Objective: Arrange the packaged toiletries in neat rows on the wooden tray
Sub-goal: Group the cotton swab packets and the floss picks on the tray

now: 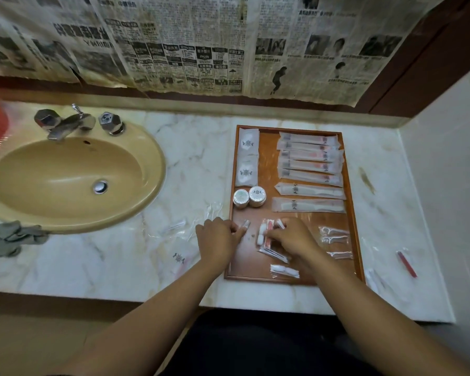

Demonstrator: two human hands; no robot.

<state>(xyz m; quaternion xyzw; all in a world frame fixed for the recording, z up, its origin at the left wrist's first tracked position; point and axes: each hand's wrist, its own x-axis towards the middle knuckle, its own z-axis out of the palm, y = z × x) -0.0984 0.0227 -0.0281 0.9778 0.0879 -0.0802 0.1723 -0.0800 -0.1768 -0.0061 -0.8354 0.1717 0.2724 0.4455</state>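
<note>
At lower centre of frame, on the wooden tray (307,221), pinches a clear packet (244,225) with left hand (217,240), grips swab packets (265,234) with right hand (293,237); risks slick wrappers sliding into floss picks (334,236)

We see a marble counter (196,158) with a tan sink (160,169) set in its left end. The wooden tray (244,264) sits toward the right. Clear packets (174,227) lie left of it, a red packet (406,263) lies near the right edge, and a grey cloth (8,237) is at front left.

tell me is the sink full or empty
Empty: no water stands in the sink, and its drain shows plainly.
</note>
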